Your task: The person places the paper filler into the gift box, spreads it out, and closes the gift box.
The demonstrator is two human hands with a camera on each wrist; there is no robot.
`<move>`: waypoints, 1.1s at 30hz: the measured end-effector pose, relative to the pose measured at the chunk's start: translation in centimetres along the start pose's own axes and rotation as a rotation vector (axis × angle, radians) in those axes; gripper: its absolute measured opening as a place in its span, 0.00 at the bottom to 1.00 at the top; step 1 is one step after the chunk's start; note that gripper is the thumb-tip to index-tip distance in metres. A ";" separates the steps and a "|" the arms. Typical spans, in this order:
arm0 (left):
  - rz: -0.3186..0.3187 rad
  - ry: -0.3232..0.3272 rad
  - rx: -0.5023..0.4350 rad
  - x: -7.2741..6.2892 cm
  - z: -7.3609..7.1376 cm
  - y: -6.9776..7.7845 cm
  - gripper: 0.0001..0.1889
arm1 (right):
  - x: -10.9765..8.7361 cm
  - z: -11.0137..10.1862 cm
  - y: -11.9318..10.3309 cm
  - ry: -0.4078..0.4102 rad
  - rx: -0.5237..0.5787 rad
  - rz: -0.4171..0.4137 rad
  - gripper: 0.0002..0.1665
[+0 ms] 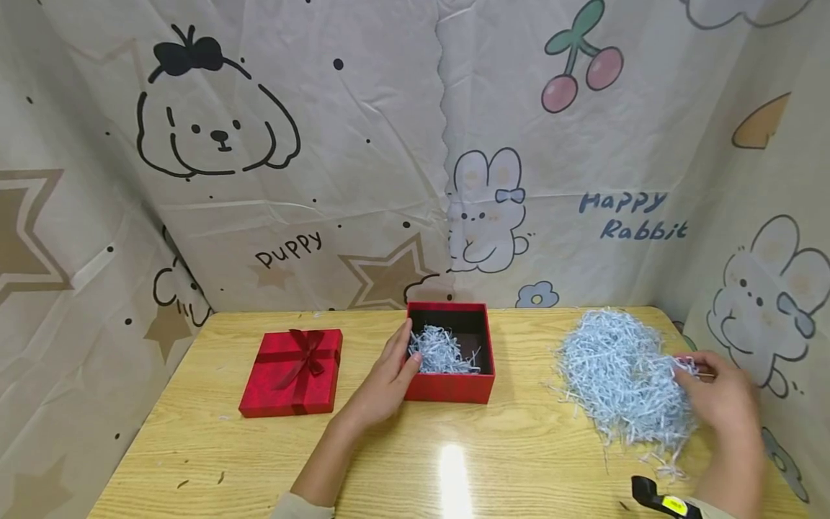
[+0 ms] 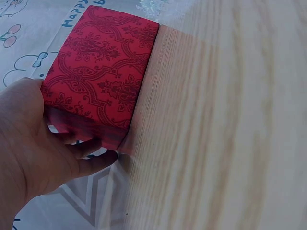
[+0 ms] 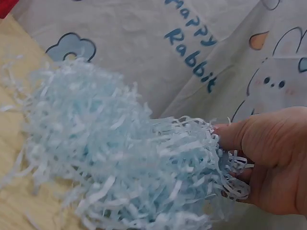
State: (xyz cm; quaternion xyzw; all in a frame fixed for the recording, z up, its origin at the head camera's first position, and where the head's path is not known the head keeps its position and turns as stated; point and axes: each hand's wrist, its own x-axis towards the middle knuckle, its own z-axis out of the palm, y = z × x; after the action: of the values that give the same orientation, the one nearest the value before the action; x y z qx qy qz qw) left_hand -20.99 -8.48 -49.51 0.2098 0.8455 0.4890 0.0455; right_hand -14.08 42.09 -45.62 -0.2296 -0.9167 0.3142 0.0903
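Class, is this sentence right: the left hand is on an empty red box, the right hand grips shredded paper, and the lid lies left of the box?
The red box is not empty: the head view shows some shredded paper inside it. The left hand is on the box, the right hand grips some of the paper pile, and the lid lies left of the box.

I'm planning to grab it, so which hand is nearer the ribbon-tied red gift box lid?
Left. The left hand holds the open red box, just right of the ribbon-tied lid; the right hand is at the pale blue shredded paper, much farther right.
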 end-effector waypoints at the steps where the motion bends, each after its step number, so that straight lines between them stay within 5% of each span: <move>1: -0.001 0.000 0.001 0.0 0.0 0.0 0.37 | -0.2 -0.4 -0.3 0.013 0.007 0.007 0.26; 16: 0.000 -0.002 -0.001 -0.1 0.0 -0.1 0.38 | -3.3 -2.9 -6.1 0.359 0.081 0.099 0.21; 23: -0.008 -0.003 0.002 0.0 0.0 -0.1 0.37 | -4.2 -3.1 -7.9 0.416 0.122 0.126 0.22; 27: -0.012 -0.010 -0.003 -0.1 0.0 0.0 0.37 | -4.6 -3.1 -9.3 0.432 0.150 0.097 0.22; 33: -0.011 -0.011 -0.004 0.0 -0.2 0.0 0.38 | -5.0 -3.0 -11.7 0.464 0.180 -0.064 0.18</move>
State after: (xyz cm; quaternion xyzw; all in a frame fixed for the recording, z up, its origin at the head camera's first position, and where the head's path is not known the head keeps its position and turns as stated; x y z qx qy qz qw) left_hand -21.01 -8.62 -49.45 0.2076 0.8455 0.4890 0.0535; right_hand -13.01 33.16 -36.14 -0.2576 -0.8467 0.3303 0.3281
